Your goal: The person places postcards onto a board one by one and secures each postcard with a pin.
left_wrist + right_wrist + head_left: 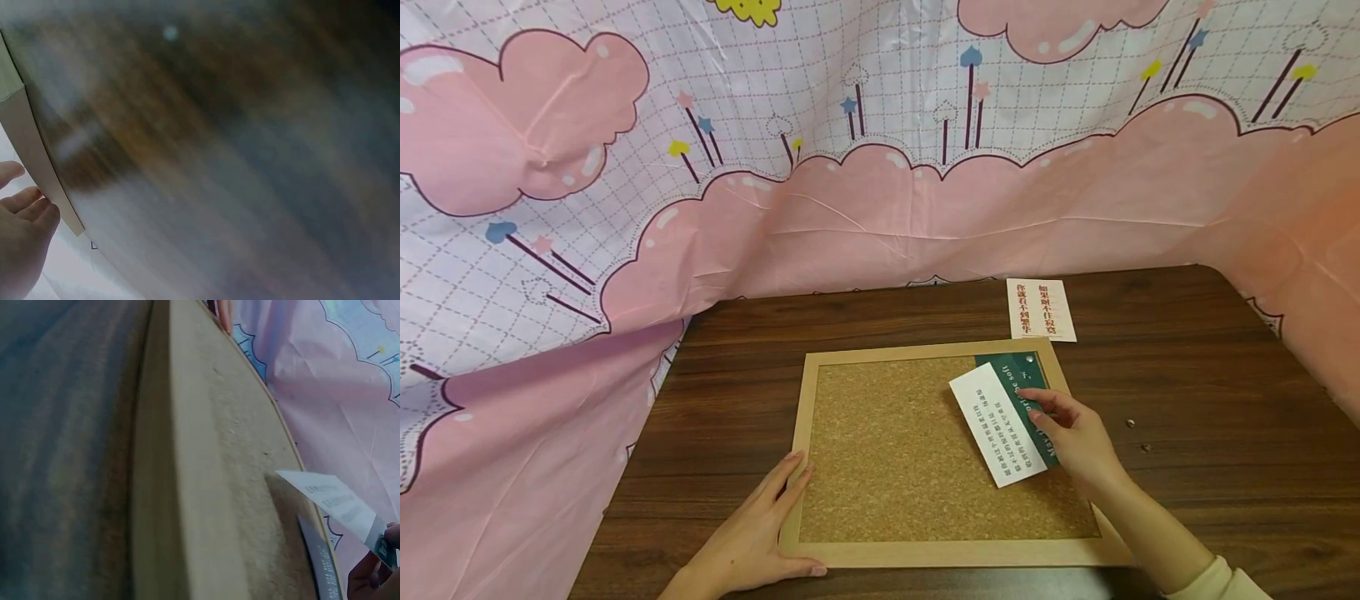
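Observation:
A cork board with a pale wooden frame lies on the brown table. My left hand rests at its near left corner, fingers extended along the left side and thumb by the near edge. Between thumb and fingers, my right hand pinches a white card printed with dark characters. In the right wrist view, that card is tilted above the cork and has a green part by the fingers. Beneath it, a dark green card lies on the board, with a pin in its top corner.
Behind the board, a white card with red characters lies on the table. Two small metallic pieces are to the right of the board. A pink and white patterned cloth hangs behind the table.

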Tool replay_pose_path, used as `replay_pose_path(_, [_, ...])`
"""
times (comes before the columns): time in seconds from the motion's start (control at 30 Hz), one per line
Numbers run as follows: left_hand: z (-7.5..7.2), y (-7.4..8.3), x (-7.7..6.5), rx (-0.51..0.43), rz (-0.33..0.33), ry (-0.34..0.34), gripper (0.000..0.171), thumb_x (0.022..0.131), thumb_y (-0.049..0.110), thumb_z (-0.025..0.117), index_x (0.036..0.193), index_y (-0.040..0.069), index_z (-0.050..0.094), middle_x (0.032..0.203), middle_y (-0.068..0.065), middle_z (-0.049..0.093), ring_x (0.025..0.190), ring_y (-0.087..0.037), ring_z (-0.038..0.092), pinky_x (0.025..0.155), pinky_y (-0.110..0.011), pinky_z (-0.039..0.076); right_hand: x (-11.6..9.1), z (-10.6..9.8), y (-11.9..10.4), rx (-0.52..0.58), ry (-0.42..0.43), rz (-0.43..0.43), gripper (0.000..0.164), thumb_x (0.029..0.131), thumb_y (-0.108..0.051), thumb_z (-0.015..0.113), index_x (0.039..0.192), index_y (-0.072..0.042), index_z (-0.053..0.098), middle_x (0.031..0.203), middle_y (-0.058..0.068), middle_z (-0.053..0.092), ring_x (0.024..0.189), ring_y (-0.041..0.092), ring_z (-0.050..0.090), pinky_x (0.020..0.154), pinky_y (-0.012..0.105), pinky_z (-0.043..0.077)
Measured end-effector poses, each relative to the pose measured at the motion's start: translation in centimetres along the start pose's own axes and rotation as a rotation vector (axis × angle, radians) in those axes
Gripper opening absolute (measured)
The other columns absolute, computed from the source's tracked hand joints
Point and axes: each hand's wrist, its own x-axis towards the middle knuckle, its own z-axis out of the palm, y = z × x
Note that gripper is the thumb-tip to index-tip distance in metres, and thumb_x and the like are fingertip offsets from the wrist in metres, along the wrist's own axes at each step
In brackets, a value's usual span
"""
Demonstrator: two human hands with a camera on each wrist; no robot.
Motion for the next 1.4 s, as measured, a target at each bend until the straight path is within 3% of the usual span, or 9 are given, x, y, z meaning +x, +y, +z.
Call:
replay_pose_path(0.1, [0.0,0.1,0.0,-0.006,-0.007,-0.011,0.119,0.064,0.085,0.059,0.152,0.010,0.032,0.161,-0.010,0.023,0.145,-0.030,0.030,0.103,-0.047,0.046,-0.3,0.3,0.3,0.038,0.008,0.028,0.036,0.099,-0.018,0.055,0.134,-0.010,0.057,0.123,0.006,0.055,0.098,0.010,0.048,0.077,0.019,0.045])
replay_pose_path(0.37, [-0.2,0.2,-0.1,-0.017,-0.012,-0.024,0.118,0.065,0.082,0.063,0.153,0.011,0.030,0.161,-0.011,0.023,0.146,-0.031,0.029,0.103,-0.049,0.046,-1.5,0.8,0.5,0.147,0.068,0.126,0.035,0.096,-0.021,0.062,0.128,-0.009,0.063,0.110,-0.008,0.057,0.092,0.004,0.055,0.074,0.018,0.051])
replay_pose_path(0.57, [-0.4,0.3,-0.1,-0.034,-0.022,-0.040,0.117,0.066,0.080,0.064,0.153,0.011,0.028,0.162,-0.011,0.020,0.147,-0.032,0.026,0.102,-0.050,0.046,-2.6,1.1,0.6,0.161,0.117,0.131,0.037,0.089,-0.024,0.072,0.121,-0.006,0.067,0.106,-0.014,0.062,0.086,-0.003,0.061,0.075,0.017,0.054])
replay_pose_path(0.83, [-0.3,0.4,-0.1,-0.031,-0.024,-0.046,0.117,0.067,0.083,0.059,0.154,0.011,0.027,0.162,-0.013,0.019,0.147,-0.034,0.026,0.100,-0.054,0.047,-4.6,1.8,1.4,0.076,0.111,0.108,0.039,0.086,-0.026,0.074,0.118,-0.004,0.069,0.084,-0.008,0.069,0.072,-0.003,0.062,0.063,0.019,0.052])
replay_pose_path(1.17, [-0.2,0.6,0.0,-0.020,-0.017,-0.026,0.117,0.067,0.082,0.061,0.153,0.010,0.028,0.161,-0.013,0.021,0.146,-0.034,0.027,0.099,-0.052,0.048,-5.8,2.1,1.9,0.049,0.102,0.136,0.044,0.084,-0.033,0.076,0.119,-0.007,0.069,0.103,-0.001,0.070,0.081,-0.004,0.062,0.068,0.017,0.053])
replay_pose_path(1.4, [-0.2,0.8,0.1,-0.016,-0.028,-0.026,0.117,0.067,0.082,0.060,0.153,0.010,0.029,0.161,-0.013,0.021,0.146,-0.033,0.027,0.099,-0.051,0.048,-5.5,2.2,2.2,0.044,0.079,0.127,0.049,0.079,-0.025,0.081,0.122,-0.007,0.067,0.103,0.009,0.073,0.079,-0.003,0.064,0.066,0.016,0.053])
